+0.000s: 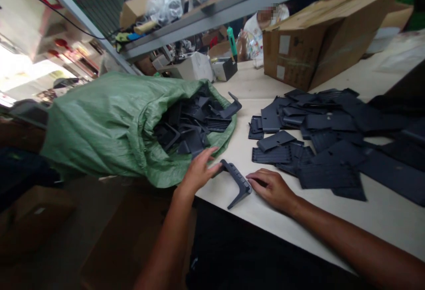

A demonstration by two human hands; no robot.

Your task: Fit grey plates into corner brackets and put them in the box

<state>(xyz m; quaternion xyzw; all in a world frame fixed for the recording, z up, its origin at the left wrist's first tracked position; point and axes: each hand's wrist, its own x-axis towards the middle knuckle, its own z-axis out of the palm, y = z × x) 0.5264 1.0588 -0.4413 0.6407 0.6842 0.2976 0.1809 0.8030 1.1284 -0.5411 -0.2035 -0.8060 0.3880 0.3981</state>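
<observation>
A dark plastic U-shaped bracket (238, 178) stands at the front edge of the table, between my two hands. Spread fingers mark my left hand (199, 171) as open; its thumb is at the bracket's left corner. My right hand (272, 189) has its fingers curled in, and the fingertips pinch at the bracket's right corner. Behind my left hand lies a green woven sack (109, 117), its mouth turned toward the table and full of similar dark brackets (192, 124). Dark flat ribbed plastic pieces (328, 121) are heaped beyond my right hand.
A large cardboard box (292, 53) stands at the back of the pale table (249, 77). Above it runs a metal shelf (186, 26) with plastic bags and small goods. A person (250, 33) sits behind the table. On the floor at left is another carton (43, 210).
</observation>
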